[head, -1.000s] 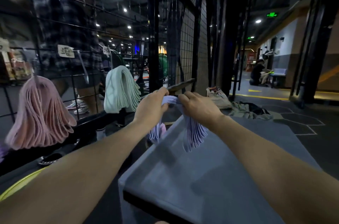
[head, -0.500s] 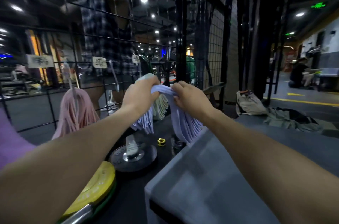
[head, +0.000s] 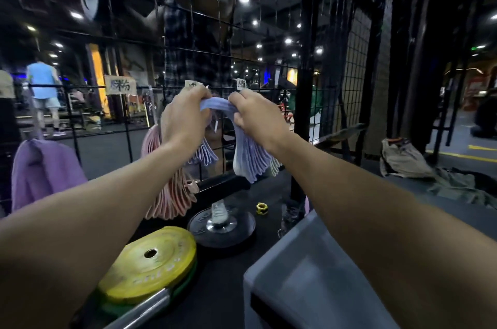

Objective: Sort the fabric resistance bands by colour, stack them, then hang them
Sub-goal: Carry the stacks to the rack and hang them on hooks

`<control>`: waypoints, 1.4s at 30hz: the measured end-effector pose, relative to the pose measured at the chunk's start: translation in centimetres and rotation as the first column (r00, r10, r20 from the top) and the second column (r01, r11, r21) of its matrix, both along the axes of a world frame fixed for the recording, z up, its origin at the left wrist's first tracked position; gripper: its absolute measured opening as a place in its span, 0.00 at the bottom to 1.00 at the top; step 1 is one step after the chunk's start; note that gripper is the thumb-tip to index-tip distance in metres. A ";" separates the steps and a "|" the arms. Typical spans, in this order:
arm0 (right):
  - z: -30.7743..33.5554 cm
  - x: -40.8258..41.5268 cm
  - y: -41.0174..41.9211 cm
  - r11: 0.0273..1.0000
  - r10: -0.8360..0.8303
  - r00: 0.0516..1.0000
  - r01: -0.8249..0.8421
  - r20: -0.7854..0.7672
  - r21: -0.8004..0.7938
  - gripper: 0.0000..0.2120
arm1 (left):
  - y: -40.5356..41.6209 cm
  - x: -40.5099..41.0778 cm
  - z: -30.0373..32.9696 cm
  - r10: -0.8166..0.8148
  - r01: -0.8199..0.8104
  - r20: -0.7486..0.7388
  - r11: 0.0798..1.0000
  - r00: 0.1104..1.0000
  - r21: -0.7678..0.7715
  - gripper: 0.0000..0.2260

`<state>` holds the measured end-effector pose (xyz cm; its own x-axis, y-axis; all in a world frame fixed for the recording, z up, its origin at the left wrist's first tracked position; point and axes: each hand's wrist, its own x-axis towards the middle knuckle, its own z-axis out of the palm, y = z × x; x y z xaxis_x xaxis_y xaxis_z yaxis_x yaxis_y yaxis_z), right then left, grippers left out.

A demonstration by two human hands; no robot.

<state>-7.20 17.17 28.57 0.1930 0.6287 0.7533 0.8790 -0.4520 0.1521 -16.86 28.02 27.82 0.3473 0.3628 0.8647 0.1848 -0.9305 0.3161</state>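
A stack of light blue bands point(head: 250, 161) is draped between my hands, its looped ends hanging down on both sides. My left hand point(head: 184, 116) grips the stack's left part and my right hand point(head: 255, 116) grips its right part, both raised close to the black wire grid point(head: 349, 65). A bunch of pink bands point(head: 172, 194) hangs on the grid behind and below my left wrist. At the far left a purple bunch point(head: 43, 170) hangs too. Paper labels point(head: 119, 85) are fixed to the grid.
A yellow weight plate point(head: 150, 258) on a barbell lies on the floor at lower left, a black plate point(head: 223, 226) and a small yellow collar point(head: 261, 208) beyond it. A grey box point(head: 309, 283) sits at lower right. Bags and clothes point(head: 403, 159) lie at right.
My hands have lifted the blue stack up and leftwards, off the grey box towards the grid. The view has swung left, bringing the purple bunch and the weight plates into sight.
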 end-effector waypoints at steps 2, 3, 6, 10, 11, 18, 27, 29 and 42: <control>0.0 0.0 0.7 1.000 0.001 1.000 -0.001 0.013 -0.002 0.10 | 0.5 0.0 0.0 0.021 -0.021 -0.006 1.000 1.000 0.017 0.05; 0.0 0.0 0.9 1.000 0.004 1.000 -0.004 0.016 -0.006 0.10 | 0.7 0.2 0.0 0.043 -0.043 -0.023 0.999 0.999 0.021 0.04; -0.1 0.0 1.5 1.000 0.013 1.000 -0.012 0.016 -0.026 0.10 | 1.4 0.3 0.1 0.042 -0.044 -0.032 0.999 0.999 -0.033 0.02; 0.3 -0.4 1.8 0.999 0.047 0.998 -0.048 0.034 0.013 0.10 | 1.4 -0.2 0.6 0.069 -0.068 -0.021 0.996 0.997 0.054 0.05; 0.6 -0.5 1.8 0.998 0.057 0.998 -0.058 0.031 0.035 0.10 | 1.3 -0.4 1.0 0.084 -0.083 -0.008 0.995 0.996 0.064 0.06; 1.1 -0.8 2.0 0.995 0.084 0.996 -0.084 -0.006 0.044 0.08 | 1.7 -0.6 1.6 0.165 -0.148 -0.070 0.968 0.984 0.203 0.03; -0.3 1.2 2.4 0.998 0.027 0.999 -0.025 -0.030 0.058 0.09 | 1.4 1.5 1.1 0.233 -0.196 -0.160 0.956 0.959 0.217 0.04; -0.8 1.4 2.5 0.999 0.010 1.000 -0.009 -0.025 0.036 0.10 | 1.3 1.8 0.6 0.242 -0.202 -0.175 0.954 0.954 0.220 0.05; -3.5 2.0 3.2 0.976 0.075 0.996 -0.083 0.048 0.202 0.06 | 0.9 2.6 -0.3 0.169 -0.180 -0.255 0.983 0.952 -0.019 0.06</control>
<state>-5.25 20.35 25.04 0.1164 0.4732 0.8732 0.9083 -0.4064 0.0992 -14.25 28.89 27.51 0.4797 0.4713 0.7401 0.4217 -0.8635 0.2765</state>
